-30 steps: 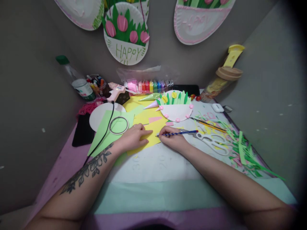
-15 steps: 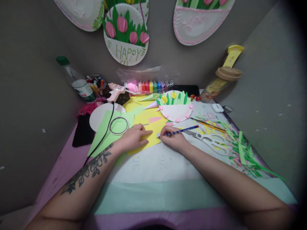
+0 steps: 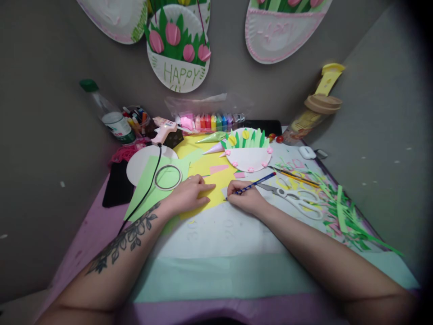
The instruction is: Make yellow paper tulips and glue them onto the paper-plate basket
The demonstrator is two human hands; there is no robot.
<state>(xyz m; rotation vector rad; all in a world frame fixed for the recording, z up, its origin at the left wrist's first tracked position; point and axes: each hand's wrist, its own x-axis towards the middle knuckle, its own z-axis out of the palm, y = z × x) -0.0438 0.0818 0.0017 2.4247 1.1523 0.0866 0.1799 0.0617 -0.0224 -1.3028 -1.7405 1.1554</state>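
My left hand (image 3: 187, 195) lies flat, fingers together, pressing down a sheet of yellow paper (image 3: 216, 183) on the table. My right hand (image 3: 244, 197) is closed on a blue pencil (image 3: 256, 183), its tip touching the yellow paper's right edge and its back end pointing up to the right. A paper-plate flower basket (image 3: 248, 151) with green grass and yellow blooms lies just beyond the pencil. White-handled scissors (image 3: 296, 200) rest to the right of my right hand.
A pink glue gun (image 3: 164, 131) with a black cord, a tape ring (image 3: 168, 177) on green paper, a paint set (image 3: 211, 122), a bottle (image 3: 110, 115) and a marker cup stand at the back. Green paper scraps (image 3: 345, 216) litter the right side. Plate crafts hang on the wall.
The pencil's back end has swung upward and leftward, from nearly level to steeper, while its tip stays at the paper's edge. My left hand has not moved.
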